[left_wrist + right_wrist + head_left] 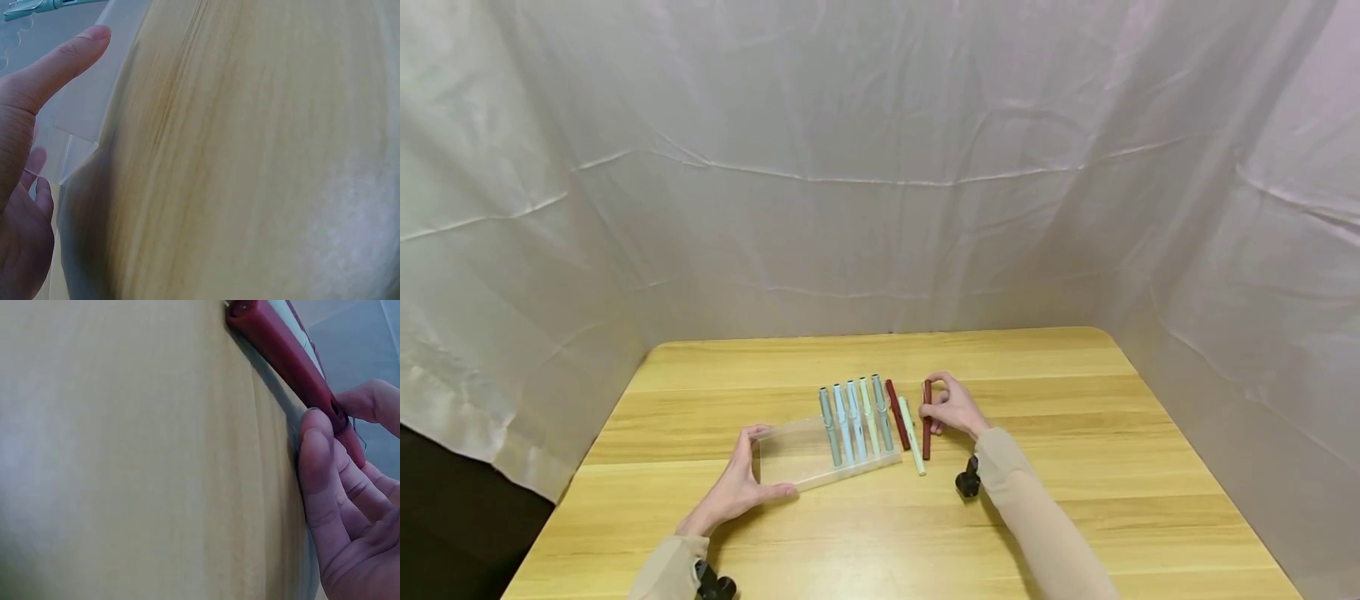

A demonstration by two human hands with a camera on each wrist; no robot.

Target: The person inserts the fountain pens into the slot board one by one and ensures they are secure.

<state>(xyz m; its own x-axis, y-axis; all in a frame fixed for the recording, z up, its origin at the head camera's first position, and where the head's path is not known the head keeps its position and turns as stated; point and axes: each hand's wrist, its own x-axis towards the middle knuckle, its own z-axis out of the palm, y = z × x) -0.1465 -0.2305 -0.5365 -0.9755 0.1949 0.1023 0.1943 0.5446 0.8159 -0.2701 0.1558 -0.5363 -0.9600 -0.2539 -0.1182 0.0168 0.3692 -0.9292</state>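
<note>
A clear plastic pen tray [790,454] lies slanted on the table, with several pens side by side in its right part: grey-green, light blue and pale green. My left hand [737,483] grips the tray's left end, thumb along the front edge and fingers at the back corner. In the left wrist view the thumb lies against the tray wall [94,103]. To the right, my right hand [957,408] pinches a dark red pen [927,442] between thumb and fingers, close over the table. Between that pen and the tray are another red pen [897,417] and a pale green pen [912,437].
The wooden table [1075,517] extends on both sides of the hands. Pale curtains [880,233] hang behind it and at its sides. A small black device [967,479] sits at the right wrist, and another [715,581] at the left.
</note>
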